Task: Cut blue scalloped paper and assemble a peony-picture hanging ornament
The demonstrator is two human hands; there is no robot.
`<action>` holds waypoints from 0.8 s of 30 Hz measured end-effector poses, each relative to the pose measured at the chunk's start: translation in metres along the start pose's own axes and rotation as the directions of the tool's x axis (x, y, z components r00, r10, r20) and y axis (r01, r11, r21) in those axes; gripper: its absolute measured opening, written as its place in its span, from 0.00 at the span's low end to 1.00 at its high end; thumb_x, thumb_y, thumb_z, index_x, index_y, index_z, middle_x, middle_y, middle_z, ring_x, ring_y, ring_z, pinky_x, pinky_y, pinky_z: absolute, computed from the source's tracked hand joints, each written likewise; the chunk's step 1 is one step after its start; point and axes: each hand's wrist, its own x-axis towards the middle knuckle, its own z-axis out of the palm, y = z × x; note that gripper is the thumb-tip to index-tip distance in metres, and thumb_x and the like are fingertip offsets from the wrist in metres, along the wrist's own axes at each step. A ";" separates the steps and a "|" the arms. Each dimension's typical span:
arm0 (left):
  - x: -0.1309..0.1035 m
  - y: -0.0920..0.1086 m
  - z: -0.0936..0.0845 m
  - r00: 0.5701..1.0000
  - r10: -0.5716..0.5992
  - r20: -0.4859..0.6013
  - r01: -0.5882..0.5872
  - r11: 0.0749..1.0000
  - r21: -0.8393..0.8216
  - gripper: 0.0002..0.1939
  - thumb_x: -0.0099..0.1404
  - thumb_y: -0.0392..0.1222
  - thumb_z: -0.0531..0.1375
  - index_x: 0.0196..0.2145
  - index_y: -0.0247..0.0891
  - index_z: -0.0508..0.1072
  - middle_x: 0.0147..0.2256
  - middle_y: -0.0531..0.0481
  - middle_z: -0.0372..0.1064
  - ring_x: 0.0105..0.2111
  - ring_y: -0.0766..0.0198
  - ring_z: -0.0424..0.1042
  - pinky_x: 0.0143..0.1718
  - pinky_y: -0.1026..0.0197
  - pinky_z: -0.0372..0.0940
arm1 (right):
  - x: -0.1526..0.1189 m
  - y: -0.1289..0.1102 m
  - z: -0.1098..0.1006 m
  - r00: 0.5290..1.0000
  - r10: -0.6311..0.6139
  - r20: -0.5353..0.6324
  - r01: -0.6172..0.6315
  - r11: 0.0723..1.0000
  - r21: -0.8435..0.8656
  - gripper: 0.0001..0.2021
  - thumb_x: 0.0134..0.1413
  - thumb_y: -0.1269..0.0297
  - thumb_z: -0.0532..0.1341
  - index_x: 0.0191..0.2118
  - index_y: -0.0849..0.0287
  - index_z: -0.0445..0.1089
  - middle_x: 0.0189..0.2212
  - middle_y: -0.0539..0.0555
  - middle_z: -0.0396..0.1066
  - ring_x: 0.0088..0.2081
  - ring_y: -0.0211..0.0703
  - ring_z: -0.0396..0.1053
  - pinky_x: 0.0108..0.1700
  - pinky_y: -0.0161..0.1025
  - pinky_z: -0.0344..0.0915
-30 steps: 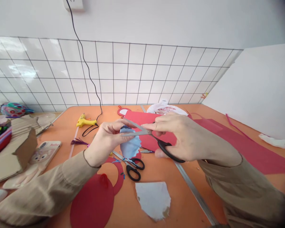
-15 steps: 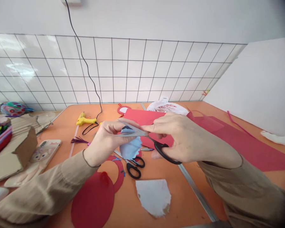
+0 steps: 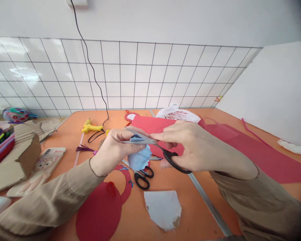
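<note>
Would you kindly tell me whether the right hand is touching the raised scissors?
Touching: the head view shows the right hand holding the raised scissors, with a black handle across its thumb.

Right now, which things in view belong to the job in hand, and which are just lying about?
Job in hand: held scissors, blades apart, in the right hand; blue cloth, pinched in the left hand.

Apparently just lying about: second scissors, yellow glue gun, phone, red disc, white scrap.
</note>
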 end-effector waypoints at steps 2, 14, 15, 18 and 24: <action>0.000 0.000 0.000 1.000 -0.016 0.006 0.016 1.000 -0.020 0.06 0.58 0.35 0.68 0.28 0.45 0.84 0.38 0.51 0.77 0.30 0.67 0.72 0.27 0.67 0.66 | 0.000 0.000 0.000 1.000 0.005 0.009 -0.005 1.000 0.001 0.05 0.46 0.69 0.63 0.26 0.58 0.66 0.18 0.43 0.52 0.23 0.35 0.48 0.29 0.37 0.48; 0.000 0.000 0.000 0.989 -0.143 0.037 0.147 0.978 -0.147 0.04 0.56 0.35 0.68 0.25 0.40 0.82 0.28 0.51 0.74 0.25 0.66 0.73 0.24 0.66 0.67 | -0.002 0.002 -0.001 0.999 0.008 0.040 -0.008 1.000 0.003 0.09 0.52 0.65 0.63 0.25 0.57 0.64 0.18 0.45 0.55 0.23 0.35 0.51 0.29 0.38 0.45; 0.000 0.001 0.000 0.987 -0.156 0.039 0.160 0.975 -0.155 0.04 0.56 0.34 0.68 0.25 0.39 0.83 0.27 0.51 0.73 0.24 0.67 0.73 0.24 0.66 0.67 | -0.003 0.002 -0.001 0.999 0.005 0.042 -0.006 1.000 0.006 0.09 0.52 0.65 0.63 0.25 0.58 0.65 0.18 0.45 0.56 0.23 0.36 0.52 0.29 0.38 0.45; 0.001 0.002 0.000 0.982 -0.184 0.045 0.189 0.968 -0.164 0.04 0.56 0.33 0.68 0.25 0.37 0.83 0.27 0.51 0.73 0.23 0.69 0.72 0.25 0.67 0.67 | -0.003 0.003 -0.001 0.999 -0.004 0.046 0.003 1.000 0.016 0.09 0.53 0.64 0.63 0.25 0.58 0.66 0.17 0.45 0.57 0.23 0.36 0.53 0.29 0.38 0.45; 0.003 0.003 0.000 0.978 -0.200 0.057 0.207 0.963 -0.170 0.05 0.56 0.31 0.67 0.24 0.36 0.82 0.24 0.53 0.72 0.21 0.70 0.71 0.23 0.68 0.66 | -0.002 0.003 -0.003 0.998 0.001 0.064 -0.003 1.000 0.031 0.10 0.52 0.63 0.64 0.24 0.58 0.66 0.17 0.45 0.57 0.23 0.36 0.54 0.29 0.38 0.44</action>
